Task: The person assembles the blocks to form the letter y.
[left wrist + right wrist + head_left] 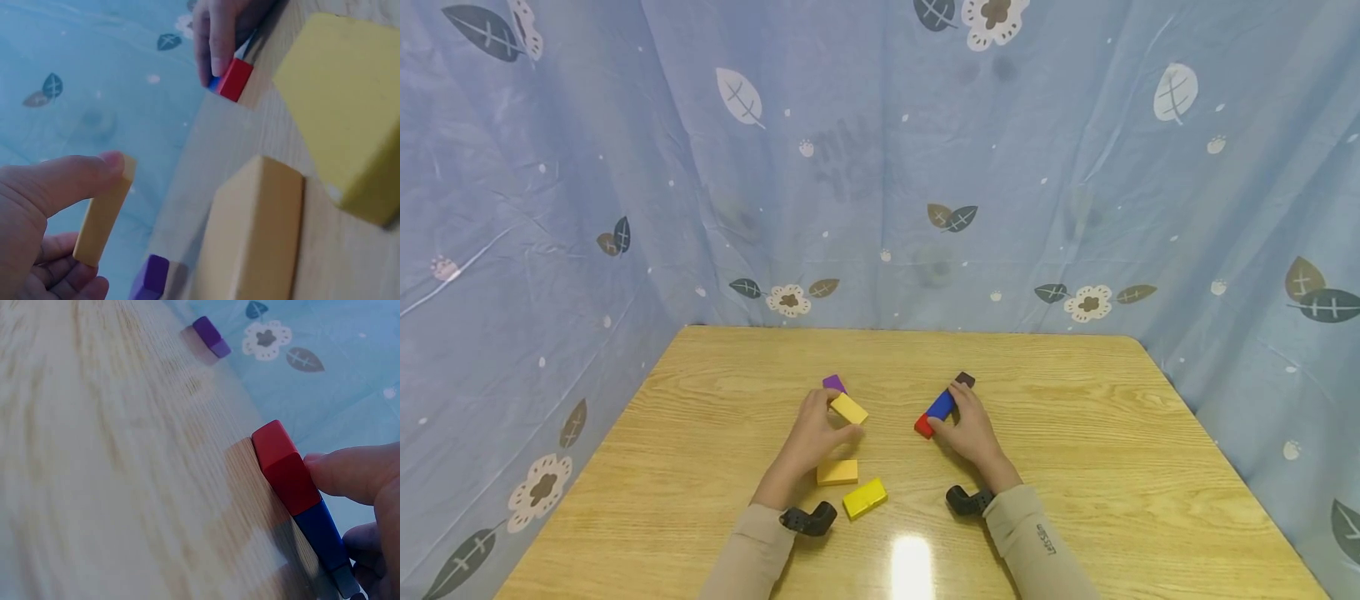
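My left hand [814,425] pinches a pale yellow block [849,408] between thumb and fingers, tilted above the table in the left wrist view. Just beyond it lies a purple block [834,383]. Nearer to me, below that hand, are an orange-yellow block [837,472] and a bright yellow block [865,498]. A red block [923,426], a blue block [941,405] and a black block [966,379] form a slanting row. My right hand [972,423] holds this row, its thumb against the red block [284,465] and its curled fingers by the blue block [322,531], partly hidden.
The wooden table [1075,417] reaches back to a blue patterned curtain [880,167], which also hangs along both sides. A black wrist device [811,519] sits on my left wrist and another wrist device [968,502] on my right. Light glares off the front of the table.
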A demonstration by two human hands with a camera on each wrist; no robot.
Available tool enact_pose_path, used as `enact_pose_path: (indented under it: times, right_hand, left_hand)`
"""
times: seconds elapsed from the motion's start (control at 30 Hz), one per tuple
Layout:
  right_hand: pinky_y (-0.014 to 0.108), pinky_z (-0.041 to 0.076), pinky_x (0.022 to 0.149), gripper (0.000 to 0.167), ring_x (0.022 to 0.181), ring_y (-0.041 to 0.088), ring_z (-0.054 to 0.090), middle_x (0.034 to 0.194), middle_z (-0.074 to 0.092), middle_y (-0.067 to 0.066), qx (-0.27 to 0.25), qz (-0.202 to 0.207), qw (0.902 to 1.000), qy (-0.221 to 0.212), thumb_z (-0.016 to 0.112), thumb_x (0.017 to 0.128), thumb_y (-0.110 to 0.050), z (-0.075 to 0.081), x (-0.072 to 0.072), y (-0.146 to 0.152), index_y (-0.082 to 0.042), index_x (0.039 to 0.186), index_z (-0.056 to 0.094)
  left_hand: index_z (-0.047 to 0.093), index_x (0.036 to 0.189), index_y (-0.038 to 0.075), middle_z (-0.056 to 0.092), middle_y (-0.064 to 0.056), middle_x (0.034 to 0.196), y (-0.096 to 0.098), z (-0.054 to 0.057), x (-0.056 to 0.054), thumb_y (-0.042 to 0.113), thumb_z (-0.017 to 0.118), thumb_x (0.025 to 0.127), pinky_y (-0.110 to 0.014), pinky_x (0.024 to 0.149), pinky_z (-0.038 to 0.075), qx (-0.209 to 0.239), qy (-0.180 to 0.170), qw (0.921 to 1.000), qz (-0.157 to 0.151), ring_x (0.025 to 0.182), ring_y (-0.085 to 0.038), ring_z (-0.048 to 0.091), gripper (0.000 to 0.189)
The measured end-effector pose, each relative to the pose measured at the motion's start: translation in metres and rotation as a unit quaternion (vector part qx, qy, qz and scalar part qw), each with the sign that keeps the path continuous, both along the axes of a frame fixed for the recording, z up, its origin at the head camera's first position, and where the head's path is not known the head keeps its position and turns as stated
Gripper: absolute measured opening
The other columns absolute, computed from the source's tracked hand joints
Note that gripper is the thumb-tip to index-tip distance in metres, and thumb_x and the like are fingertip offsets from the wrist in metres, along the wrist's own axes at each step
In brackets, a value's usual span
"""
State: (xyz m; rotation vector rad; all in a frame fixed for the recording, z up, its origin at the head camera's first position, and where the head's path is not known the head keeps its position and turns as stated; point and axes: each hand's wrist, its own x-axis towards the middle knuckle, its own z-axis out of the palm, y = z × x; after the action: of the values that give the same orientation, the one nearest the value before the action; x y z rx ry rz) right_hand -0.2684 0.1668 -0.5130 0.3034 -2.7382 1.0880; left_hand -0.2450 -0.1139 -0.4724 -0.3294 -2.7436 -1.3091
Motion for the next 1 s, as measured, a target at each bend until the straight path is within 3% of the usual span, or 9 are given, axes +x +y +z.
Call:
enact_pose_path:
  times: [0.77, 1.0]
  right_hand:
    - [0.056, 0.027, 0.111, 0.073, 0.140, 0.041, 0.024, 0.148, 0.034, 0.024, -0.007, 0.001, 1.0000, -0.002, 0.070, 0.085, -0.028, 0.002, 0.001, 0.000, 0.007, 0.140, 0.039]
    - [0.056, 0.027, 0.111, 0.072, 0.139, 0.041, 0.025, 0.147, 0.036, 0.023, -0.009, -0.003, 1.0000, 0.004, 0.071, 0.084, -0.029, 0.002, 0.002, 0.000, 0.008, 0.138, 0.041]
  left_hand:
    - [0.043, 0.133, -0.002, 0.047, -0.016, 0.129, 0.030, 0.006, -0.014, 0.026, 0.077, 0.079, -0.049, 0.103, 0.041, 0.012, -0.026, 0.9988, -0.041, 0.123, -0.033, 0.045, 0.069]
    - [0.043, 0.134, -0.003, 0.047, -0.017, 0.128, 0.041, 0.008, -0.023, 0.028, 0.076, 0.081, -0.047, 0.100, 0.042, -0.007, -0.024, 0.9988, -0.043, 0.120, -0.032, 0.047, 0.070]
